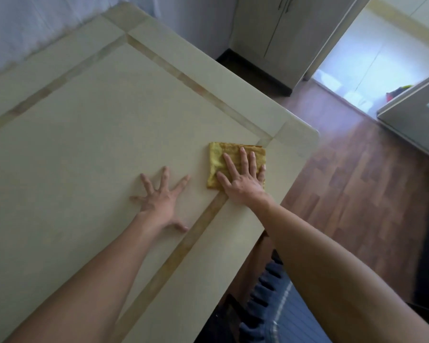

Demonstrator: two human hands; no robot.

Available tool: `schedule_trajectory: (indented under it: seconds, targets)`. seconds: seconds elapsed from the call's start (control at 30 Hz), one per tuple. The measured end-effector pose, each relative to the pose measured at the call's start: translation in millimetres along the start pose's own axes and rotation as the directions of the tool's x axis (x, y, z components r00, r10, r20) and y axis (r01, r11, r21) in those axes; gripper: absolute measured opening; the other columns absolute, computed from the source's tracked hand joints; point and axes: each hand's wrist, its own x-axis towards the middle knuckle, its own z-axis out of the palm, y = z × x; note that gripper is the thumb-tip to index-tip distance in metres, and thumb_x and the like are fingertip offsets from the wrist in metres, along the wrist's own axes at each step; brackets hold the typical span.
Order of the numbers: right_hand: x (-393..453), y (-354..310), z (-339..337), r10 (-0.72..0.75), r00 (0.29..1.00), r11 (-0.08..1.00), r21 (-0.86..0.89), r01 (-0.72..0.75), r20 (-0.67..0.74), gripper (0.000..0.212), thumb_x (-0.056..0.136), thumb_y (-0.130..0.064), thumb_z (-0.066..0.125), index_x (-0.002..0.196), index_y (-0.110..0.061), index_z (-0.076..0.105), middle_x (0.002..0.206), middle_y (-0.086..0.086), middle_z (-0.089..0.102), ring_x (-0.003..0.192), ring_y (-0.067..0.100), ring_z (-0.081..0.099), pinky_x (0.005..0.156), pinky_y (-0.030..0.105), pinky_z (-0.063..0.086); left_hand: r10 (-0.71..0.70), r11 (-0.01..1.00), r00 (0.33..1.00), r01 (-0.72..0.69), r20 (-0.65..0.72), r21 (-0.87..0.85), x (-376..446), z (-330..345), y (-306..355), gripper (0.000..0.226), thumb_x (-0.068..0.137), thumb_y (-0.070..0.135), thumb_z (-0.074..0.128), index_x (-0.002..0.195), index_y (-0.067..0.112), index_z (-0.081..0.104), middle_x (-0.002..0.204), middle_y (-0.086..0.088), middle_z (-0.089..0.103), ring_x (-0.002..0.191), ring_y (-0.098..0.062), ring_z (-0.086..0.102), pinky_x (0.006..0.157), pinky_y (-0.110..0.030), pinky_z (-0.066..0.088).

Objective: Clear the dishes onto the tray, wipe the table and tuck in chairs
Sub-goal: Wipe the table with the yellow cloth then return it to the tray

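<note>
Head view: right hand (pixel 243 179) presses flat, fingers straight, on the yellow cloth (pixel 218 164) near the table (pixel 84 120)'s right corner; left hand (pixel 159 196) spread, bracing. Push further and cloth may slide off that edge.

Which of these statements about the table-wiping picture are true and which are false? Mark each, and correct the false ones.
1. The right hand presses flat on a folded yellow cloth. True.
2. The left hand grips a plate. False: it rests on the bare table with its fingers spread and holds nothing.
3. The cloth lies near a rounded corner of the table. True.
4. The cloth hangs over the table's edge. False: it lies wholly on the tabletop, inside the edge.
5. The floor beside the table is wood-patterned. True.
</note>
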Motion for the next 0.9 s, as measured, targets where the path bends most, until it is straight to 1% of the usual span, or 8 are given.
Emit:
schedule_trajectory:
  seconds: [0.13,0.27,0.43,0.5,0.57,0.67,0.8,0.9]
  targets:
    - [28,5,-18,0.034,0.999,0.999,0.026,-0.034,0.006,0.069,0.088,-0.076,0.018,0.149,-0.055,-0.006,0.16,-0.008,-0.034,0.143,0.021,-0.038,0.114,0.055,-0.023,-0.013,0.999,1.0,0.013,0.004,0.035,1,-1,2,0.135,0.053,0.071,0.079,0.144,0.056,-0.02,0.158,-0.001,-0.035,0.141,-0.059,-0.015,0.098,-0.078,0.031]
    - [18,0,-7,0.047,0.999,0.999,-0.01,-0.047,-0.016,0.07,0.088,-0.076,0.015,0.15,-0.053,-0.01,0.159,-0.005,-0.036,0.143,0.023,-0.039,0.113,0.057,-0.024,0.009,1.0,1.0,-0.009,-0.006,0.017,-7,-2,-1,0.13,0.056,0.071,0.078,0.147,0.054,-0.013,0.161,0.0,-0.029,0.143,-0.055,-0.014,0.102,-0.075,0.03]
    - [-46,-15,39,-0.006,1.0,0.999,-0.038,0.007,0.022,0.073,0.084,-0.078,0.01,0.149,-0.052,-0.013,0.157,-0.005,-0.038,0.141,0.025,-0.042,0.107,0.056,-0.029,0.03,0.993,0.996,-0.04,-0.084,-0.113,-35,22,-30,0.089,0.079,0.058,0.069,0.151,0.049,0.017,0.165,0.004,-0.007,0.151,-0.035,-0.007,0.111,-0.065,0.028]
    - [-78,-27,60,-0.043,0.998,0.998,-0.047,0.045,0.052,0.073,0.085,-0.078,0.01,0.149,-0.052,-0.014,0.156,-0.005,-0.04,0.139,0.025,-0.044,0.105,0.055,-0.031,-0.001,0.984,0.996,-0.015,-0.092,-0.178,-53,41,-50,0.077,0.086,0.052,0.065,0.149,0.048,0.022,0.166,0.003,-0.004,0.151,-0.034,-0.005,0.111,-0.065,0.028]
    - [-111,-42,80,-0.092,0.993,0.993,-0.07,0.097,0.074,0.072,0.086,-0.078,0.009,0.148,-0.052,-0.015,0.155,-0.005,-0.042,0.137,0.024,-0.047,0.104,0.055,-0.033,-0.022,0.979,0.996,0.005,-0.082,-0.202,-76,63,-70,0.072,0.09,0.045,0.062,0.149,0.049,0.021,0.165,0.004,-0.005,0.151,-0.034,-0.006,0.111,-0.065,0.028]
    - [-159,-65,108,-0.178,0.977,0.976,-0.103,0.19,0.116,0.071,0.087,-0.077,0.007,0.148,-0.051,-0.018,0.153,-0.004,-0.045,0.135,0.024,-0.05,0.106,0.056,-0.033,-0.044,0.976,0.997,0.029,-0.064,-0.214,-111,93,-92,0.078,0.088,0.042,0.066,0.149,0.051,0.018,0.165,0.004,-0.007,0.151,-0.035,-0.007,0.109,-0.066,0.03]
    - [-222,-85,148,-0.302,0.94,0.928,-0.179,0.328,0.158,0.068,0.089,-0.075,0.006,0.146,-0.052,-0.022,0.152,-0.004,-0.047,0.135,0.025,-0.05,0.108,0.061,-0.029,-0.064,0.987,0.998,0.062,-0.01,-0.148,-146,117,-112,0.11,0.069,0.053,0.08,0.149,0.055,0.004,0.163,0.005,-0.019,0.149,-0.039,-0.011,0.102,-0.073,0.032]
    - [-217,-89,150,-0.328,0.928,0.913,-0.193,0.36,0.178,0.065,0.088,-0.077,0.007,0.142,-0.058,-0.024,0.152,-0.007,-0.046,0.136,0.023,-0.049,0.109,0.061,-0.028,-0.047,0.997,0.998,0.045,-0.03,-0.06,-156,125,-117,0.125,0.061,0.059,0.082,0.149,0.054,-0.006,0.162,0.004,-0.026,0.148,-0.042,-0.013,0.098,-0.072,0.037]
